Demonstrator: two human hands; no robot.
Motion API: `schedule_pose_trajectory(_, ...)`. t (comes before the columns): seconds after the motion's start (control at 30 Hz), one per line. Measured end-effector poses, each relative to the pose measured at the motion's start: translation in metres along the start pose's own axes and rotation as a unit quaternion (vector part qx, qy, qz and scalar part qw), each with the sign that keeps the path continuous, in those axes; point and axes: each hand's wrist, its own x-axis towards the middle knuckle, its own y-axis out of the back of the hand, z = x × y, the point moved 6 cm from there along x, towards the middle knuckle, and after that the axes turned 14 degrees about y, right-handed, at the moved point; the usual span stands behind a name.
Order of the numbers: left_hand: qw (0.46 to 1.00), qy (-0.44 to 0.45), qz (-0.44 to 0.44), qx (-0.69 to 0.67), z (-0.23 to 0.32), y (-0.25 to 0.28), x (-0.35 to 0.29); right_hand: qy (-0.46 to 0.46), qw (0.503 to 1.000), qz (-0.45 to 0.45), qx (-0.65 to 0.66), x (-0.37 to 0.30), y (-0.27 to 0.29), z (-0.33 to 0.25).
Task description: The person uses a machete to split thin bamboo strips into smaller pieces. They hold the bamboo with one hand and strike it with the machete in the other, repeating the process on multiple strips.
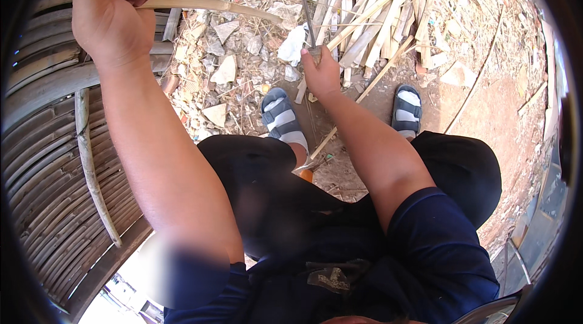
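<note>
High at the left, my left hand (115,17) is closed around one end of a pale bamboo strip (209,3). The strip reaches to the right over the stony ground, its far end free. My right hand (322,74), in front of my feet, grips a long knife (303,5) by its handle. Its narrow dark blade points away from me, seen nearly edge-on, and the top picture edge cuts off the tip. Strip and blade are apart. Just left of my right hand a crumpled white scrap (293,44) lies on the ground.
Beyond my right hand lies a heap of split bamboo strips (388,11). Broken stones (226,70) and straw litter the ground. A slatted bamboo wall (61,184) stands close on the left. One thin stick (364,94) runs between my sandalled feet.
</note>
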Motion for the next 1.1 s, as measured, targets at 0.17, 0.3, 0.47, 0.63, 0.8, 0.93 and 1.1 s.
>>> schedule_pose_trajectory(0.17, 0.997, -0.03, 0.068, 0.01, 0.003, -0.007, 0.0, -0.052, 0.988, -0.118, -0.085, 0.0, -0.045, 0.038)
schedule_pose_trajectory(0.3, 0.996, -0.033, 0.082, 0.02, 0.002, -0.003, -0.003, -0.2, 0.964, -0.171, 0.041, -0.007, -0.048, 0.032)
schedule_pose_trajectory(0.47, 0.998, -0.031, 0.054, 0.021, 0.003, -0.002, 0.0, 0.011, 0.999, 0.014, -0.045, -0.023, -0.043, 0.024)
schedule_pose_trajectory(0.63, 0.996, -0.035, 0.084, 0.022, 0.003, 0.006, -0.003, 0.098, 0.995, 0.019, 0.009, 0.0, -0.016, -0.037)
schedule_pose_trajectory(0.8, 0.997, -0.026, 0.073, 0.014, 0.003, 0.001, -0.001, 0.043, 0.994, -0.071, -0.078, 0.003, -0.025, 0.013)
schedule_pose_trajectory(0.93, 0.997, -0.021, 0.069, 0.02, 0.004, -0.003, -0.001, -0.122, 0.978, -0.165, -0.03, -0.001, -0.045, 0.068)
schedule_pose_trajectory(1.1, 0.998, -0.016, 0.066, 0.019, 0.002, 0.004, -0.001, -0.356, 0.82, -0.153, 0.421, -0.022, -0.048, 0.021)
